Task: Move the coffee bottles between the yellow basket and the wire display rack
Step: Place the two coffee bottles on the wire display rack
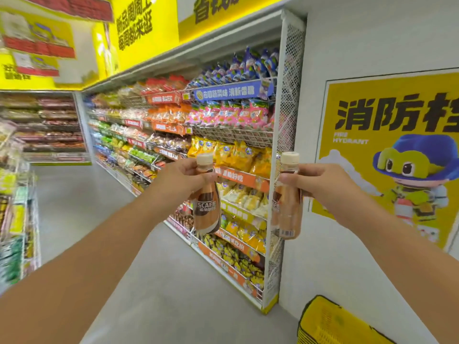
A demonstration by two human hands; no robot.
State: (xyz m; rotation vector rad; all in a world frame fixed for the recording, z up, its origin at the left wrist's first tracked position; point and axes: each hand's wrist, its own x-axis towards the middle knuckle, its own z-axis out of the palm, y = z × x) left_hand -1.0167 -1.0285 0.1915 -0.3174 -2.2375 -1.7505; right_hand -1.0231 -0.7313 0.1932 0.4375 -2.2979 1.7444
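Observation:
My left hand [182, 178] grips a brown coffee bottle [207, 207] by its neck, just under the cream cap, and holds it upright in the air. My right hand [315, 181] grips a second coffee bottle [286, 209] the same way, about level with the first. Both bottles hang in front of the white wire display rack [273, 254], near its right end. The yellow basket [327, 321] stands on the floor at the lower right, below my right forearm; its inside is mostly out of view.
The rack's shelves are packed with snack bags. A white wall with a yellow fire hydrant poster [387, 155] is on the right. Grey aisle floor [104, 207] runs to the left, with another shelf unit [17, 219] at the left edge.

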